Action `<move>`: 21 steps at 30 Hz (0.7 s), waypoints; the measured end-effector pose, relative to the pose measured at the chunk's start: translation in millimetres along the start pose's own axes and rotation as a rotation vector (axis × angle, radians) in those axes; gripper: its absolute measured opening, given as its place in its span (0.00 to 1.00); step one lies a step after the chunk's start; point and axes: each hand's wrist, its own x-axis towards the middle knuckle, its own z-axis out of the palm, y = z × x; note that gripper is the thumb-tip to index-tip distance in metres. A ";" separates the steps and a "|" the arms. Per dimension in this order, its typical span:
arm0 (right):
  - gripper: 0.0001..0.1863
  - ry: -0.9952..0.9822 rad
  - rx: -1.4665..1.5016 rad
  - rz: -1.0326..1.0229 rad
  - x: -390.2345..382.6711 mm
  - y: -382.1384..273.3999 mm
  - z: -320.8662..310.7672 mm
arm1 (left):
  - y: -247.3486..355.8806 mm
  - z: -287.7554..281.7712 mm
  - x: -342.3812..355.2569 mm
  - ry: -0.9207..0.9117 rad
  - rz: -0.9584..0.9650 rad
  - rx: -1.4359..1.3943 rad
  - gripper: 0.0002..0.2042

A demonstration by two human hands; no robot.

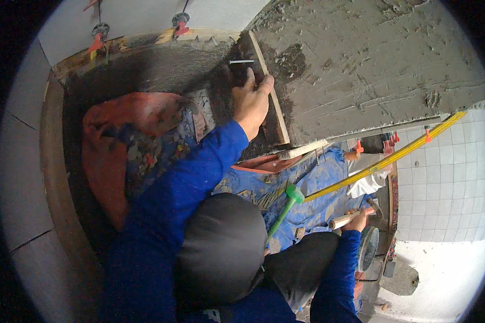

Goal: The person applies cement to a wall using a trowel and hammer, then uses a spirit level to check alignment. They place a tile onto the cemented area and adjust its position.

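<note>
My left hand (251,105) reaches up to a narrow wooden strip (275,110) set along the edge of a grey mortar surface (372,70). One fingertip presses on the strip and another finger points upward beside it; part of the grip is hidden. Just above the fingertips a bright metal nail (241,62) lies crosswise, its end toward the strip. Whether the fingers touch the nail is unclear. Off to the lower right, my right hand (355,220) is closed around the wooden handle of a hammer (376,208), its metal head pointing away from me.
Between my knees and the mortar lies a rubble-strewn blue tarp (320,185) with a green mallet (287,207). A yellow level (385,161) slants across at right. A bucket (368,248) stands below my right hand. Red tile clips (182,27) stick out of the left wall.
</note>
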 end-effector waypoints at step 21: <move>0.15 -0.288 -0.222 0.070 -47.6 -0.5 39.5 | -11.0 2.0 -3.5 -0.035 0.117 0.132 0.44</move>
